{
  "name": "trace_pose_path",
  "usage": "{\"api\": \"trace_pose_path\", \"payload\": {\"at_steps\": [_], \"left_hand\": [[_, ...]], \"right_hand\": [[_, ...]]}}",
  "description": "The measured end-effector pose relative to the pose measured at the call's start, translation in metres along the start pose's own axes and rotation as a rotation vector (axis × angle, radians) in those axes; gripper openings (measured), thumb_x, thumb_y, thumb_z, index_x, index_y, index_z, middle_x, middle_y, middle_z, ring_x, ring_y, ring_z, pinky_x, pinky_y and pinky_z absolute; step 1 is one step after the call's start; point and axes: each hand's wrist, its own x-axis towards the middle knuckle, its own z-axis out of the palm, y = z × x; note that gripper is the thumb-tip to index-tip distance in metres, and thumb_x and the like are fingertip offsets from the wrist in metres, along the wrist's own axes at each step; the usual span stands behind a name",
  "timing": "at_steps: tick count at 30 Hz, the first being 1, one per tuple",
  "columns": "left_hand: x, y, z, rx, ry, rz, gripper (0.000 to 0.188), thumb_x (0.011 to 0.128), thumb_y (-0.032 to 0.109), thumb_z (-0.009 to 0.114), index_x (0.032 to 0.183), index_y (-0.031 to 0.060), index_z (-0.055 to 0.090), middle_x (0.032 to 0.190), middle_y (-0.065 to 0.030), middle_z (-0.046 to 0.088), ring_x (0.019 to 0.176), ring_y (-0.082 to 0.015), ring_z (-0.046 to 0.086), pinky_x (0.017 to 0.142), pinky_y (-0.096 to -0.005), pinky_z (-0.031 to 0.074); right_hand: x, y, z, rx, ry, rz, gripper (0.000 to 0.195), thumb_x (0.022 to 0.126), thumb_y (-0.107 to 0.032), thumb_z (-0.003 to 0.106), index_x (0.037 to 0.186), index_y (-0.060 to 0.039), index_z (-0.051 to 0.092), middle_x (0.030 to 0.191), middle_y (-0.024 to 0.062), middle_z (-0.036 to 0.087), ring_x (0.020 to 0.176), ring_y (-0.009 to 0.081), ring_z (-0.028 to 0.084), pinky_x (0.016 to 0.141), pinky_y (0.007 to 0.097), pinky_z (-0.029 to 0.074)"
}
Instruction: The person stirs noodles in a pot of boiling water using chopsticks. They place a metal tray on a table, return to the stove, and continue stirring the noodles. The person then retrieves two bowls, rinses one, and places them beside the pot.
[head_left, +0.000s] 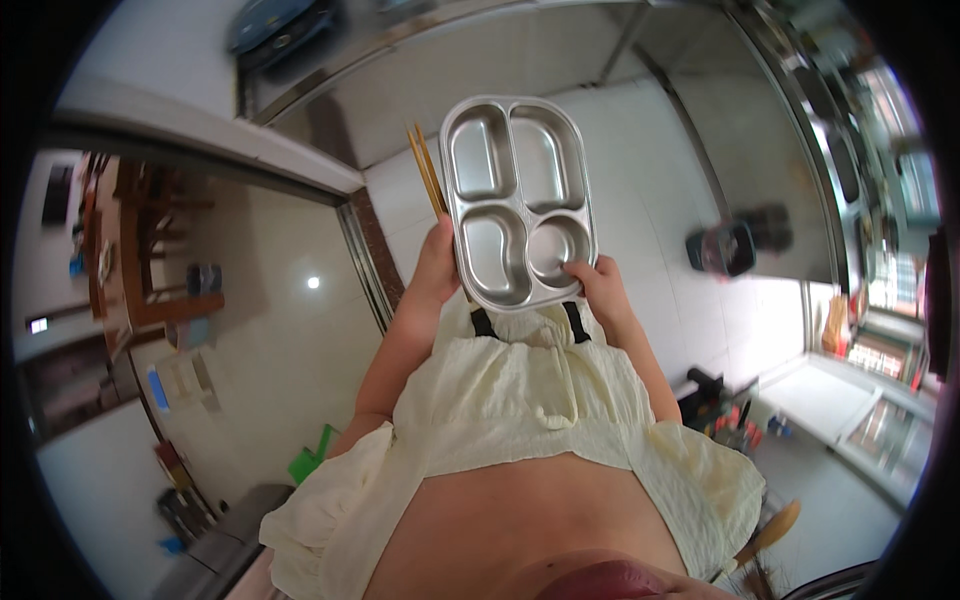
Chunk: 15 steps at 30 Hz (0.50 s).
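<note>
A stainless steel divided tray (517, 202) is held up in front of my chest, its four compartments facing me and showing nothing in them. My left hand (439, 259) grips the tray's left edge, and a pair of wooden chopsticks (427, 169) sticks up from that hand along the tray's outer side. The fingers of that hand behind the tray are hidden. At the lower right corner my right hand (600, 285) holds the rim, with the thumb reaching into the round compartment.
A doorway with a metal floor track (364, 262) lies on the left, with a wooden table (127, 247) beyond. Steel cabinets (750, 142) run along the top and right. A small dark bin (721, 249) stands on the tiled floor by them.
</note>
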Motion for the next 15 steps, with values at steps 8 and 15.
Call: {"api": "trace_pose_path", "payload": {"at_steps": [8,15], "left_hand": [[-0.001,0.06,-0.091,-0.175,0.228,0.239,0.056,0.081,0.047,0.064,0.112,0.0005,0.055,0.095,-0.005,0.063,0.08,-0.0133,0.063,0.066,-0.0277,0.053],[-0.022,0.131,-0.147,-0.118,0.615,0.592,0.06,0.085,0.05,0.057,0.111,-0.0045,0.058,0.101,-0.0105,0.064,0.088,-0.0179,0.063,0.076,-0.0318,0.052]], "right_hand": [[0.118,-0.048,0.116,-0.401,-0.355,-0.181,0.021,0.081,-0.015,0.063,0.089,0.0042,0.064,0.07,0.0018,0.061,0.063,0.0097,0.053,0.057,0.0271,0.044],[0.181,-0.099,0.28,-0.498,-0.517,-0.465,0.023,0.08,-0.011,0.065,0.099,0.0012,0.059,0.07,0.0087,0.064,0.062,0.0128,0.058,0.059,0.0274,0.047]]}}
